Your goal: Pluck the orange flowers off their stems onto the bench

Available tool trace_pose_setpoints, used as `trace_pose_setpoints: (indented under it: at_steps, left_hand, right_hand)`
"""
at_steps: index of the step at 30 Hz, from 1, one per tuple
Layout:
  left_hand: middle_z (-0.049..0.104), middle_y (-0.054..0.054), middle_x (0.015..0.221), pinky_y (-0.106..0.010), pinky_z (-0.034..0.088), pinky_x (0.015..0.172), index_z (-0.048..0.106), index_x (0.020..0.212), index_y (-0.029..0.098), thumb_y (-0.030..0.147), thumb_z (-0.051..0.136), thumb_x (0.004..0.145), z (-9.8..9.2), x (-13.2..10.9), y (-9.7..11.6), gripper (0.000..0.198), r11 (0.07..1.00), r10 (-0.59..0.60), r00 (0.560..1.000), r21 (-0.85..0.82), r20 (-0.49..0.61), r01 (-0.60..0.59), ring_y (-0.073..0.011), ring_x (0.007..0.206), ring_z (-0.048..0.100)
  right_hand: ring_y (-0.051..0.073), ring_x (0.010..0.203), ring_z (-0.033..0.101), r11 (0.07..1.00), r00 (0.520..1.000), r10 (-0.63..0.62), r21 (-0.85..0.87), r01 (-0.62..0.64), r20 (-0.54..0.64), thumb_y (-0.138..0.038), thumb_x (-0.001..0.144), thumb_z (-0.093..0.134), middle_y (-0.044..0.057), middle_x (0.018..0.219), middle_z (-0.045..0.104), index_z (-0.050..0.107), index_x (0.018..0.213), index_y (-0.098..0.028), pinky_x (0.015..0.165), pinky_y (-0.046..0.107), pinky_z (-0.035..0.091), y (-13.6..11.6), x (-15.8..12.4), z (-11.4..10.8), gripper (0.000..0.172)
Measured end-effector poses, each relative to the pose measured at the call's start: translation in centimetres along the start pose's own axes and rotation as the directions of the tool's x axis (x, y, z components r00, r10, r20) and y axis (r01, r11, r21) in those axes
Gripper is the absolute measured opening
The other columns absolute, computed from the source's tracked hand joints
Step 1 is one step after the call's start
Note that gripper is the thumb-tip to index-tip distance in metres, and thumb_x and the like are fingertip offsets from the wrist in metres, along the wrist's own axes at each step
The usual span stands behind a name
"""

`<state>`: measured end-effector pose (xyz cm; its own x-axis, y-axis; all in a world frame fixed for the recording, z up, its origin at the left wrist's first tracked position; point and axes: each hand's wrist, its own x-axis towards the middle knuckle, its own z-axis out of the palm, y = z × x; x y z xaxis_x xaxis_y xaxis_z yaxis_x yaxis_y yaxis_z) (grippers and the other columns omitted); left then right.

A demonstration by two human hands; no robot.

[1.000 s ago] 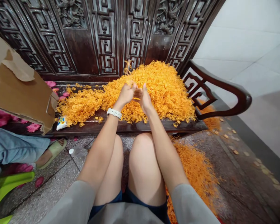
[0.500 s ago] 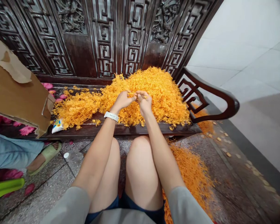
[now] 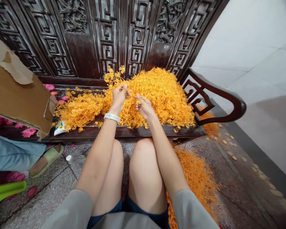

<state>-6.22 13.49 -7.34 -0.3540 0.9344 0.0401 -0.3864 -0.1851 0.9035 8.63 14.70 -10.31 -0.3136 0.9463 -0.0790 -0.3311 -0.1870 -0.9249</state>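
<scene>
A large heap of yellow-orange artificial flower pieces (image 3: 162, 95), thin and spidery, covers the right part of a dark wooden bench. Over the heap's left side, my left hand (image 3: 119, 97), with a white watch (image 3: 112, 117) on its wrist, is closed on a sprig of yellow flowers (image 3: 113, 77). Several flower heads stick up beyond its fingers. Just to the right, my right hand (image 3: 145, 107) is closed in a pinch, with a bit of yellow showing at the fingers. A small gap lies between the two hands, and a thin yellow strand seems to cross it.
A cardboard box (image 3: 19, 95) stands on the bench (image 3: 97, 133) at left, near pink flowers (image 3: 28, 132) and a small white packet (image 3: 59, 127). Orange pieces (image 3: 193, 171) cover the floor at right. Another person's sandalled foot (image 3: 46, 159) and a clear bottle (image 3: 75, 158) are at lower left.
My hands have moved apart, the left one up and left, the right one slightly down. The flower sprig at my left hand now stands higher against the bench back.
</scene>
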Motion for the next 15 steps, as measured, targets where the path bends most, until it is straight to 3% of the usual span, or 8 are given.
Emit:
trace_pose_setpoints:
  at_steps: [5, 9, 12, 15]
  left_hand:
    - [0.059, 0.003, 0.069, -0.018, 0.043, 0.051, 0.062, 0.097, 0.021, 0.043, 0.064, 0.106, -1.0, 0.7, 0.0, 0.024, 0.991, 0.042, 0.992, -0.123, -0.123, -0.058, -0.0077, 0.052, 0.057]
    - [0.052, 0.005, 0.064, -0.018, 0.029, 0.04, 0.061, 0.093, 0.02, 0.035, 0.063, 0.108, -1.4, 0.6, 0.3, 0.021, 0.984, 0.045, 0.99, -0.166, -0.134, -0.067, -0.0042, 0.041, 0.039]
    - [0.051, 0.006, 0.063, -0.02, 0.022, 0.039, 0.062, 0.093, 0.018, 0.027, 0.058, 0.109, -0.6, 0.3, 0.2, 0.019, 0.985, 0.022, 0.99, -0.167, -0.14, -0.045, -0.0033, 0.038, 0.029]
    - [0.051, 0.006, 0.062, -0.023, 0.021, 0.042, 0.064, 0.093, 0.018, 0.024, 0.056, 0.11, -0.2, 0.5, -0.2, 0.019, 0.994, 0.033, 0.984, -0.094, -0.175, -0.05, -0.0049, 0.039, 0.029]
  right_hand:
    - [0.008, 0.058, 0.057, 1.0, 0.949, 0.019, -0.021, -0.013, 0.316, -0.045, 0.069, 0.1, -0.006, 0.071, 0.066, 0.067, 0.11, -0.019, 0.052, 0.019, 0.05, -0.8, -1.3, 0.4, 0.058]
    - [0.009, 0.056, 0.059, 0.976, 0.83, 0.172, -0.208, -0.069, 0.531, -0.037, 0.071, 0.099, -0.005, 0.07, 0.07, 0.058, 0.12, -0.02, 0.051, 0.019, 0.048, -1.4, -1.9, 0.8, 0.066]
    - [0.009, 0.056, 0.06, 0.949, 0.731, 0.273, -0.299, -0.099, 0.625, -0.037, 0.076, 0.096, -0.007, 0.068, 0.07, 0.051, 0.119, -0.022, 0.052, 0.018, 0.048, -1.7, -1.7, 0.7, 0.064]
    - [0.009, 0.055, 0.062, 0.93, 0.694, 0.328, -0.348, -0.119, 0.641, -0.036, 0.074, 0.097, -0.006, 0.07, 0.072, 0.048, 0.115, -0.023, 0.049, 0.017, 0.046, -1.8, -1.6, 0.5, 0.066]
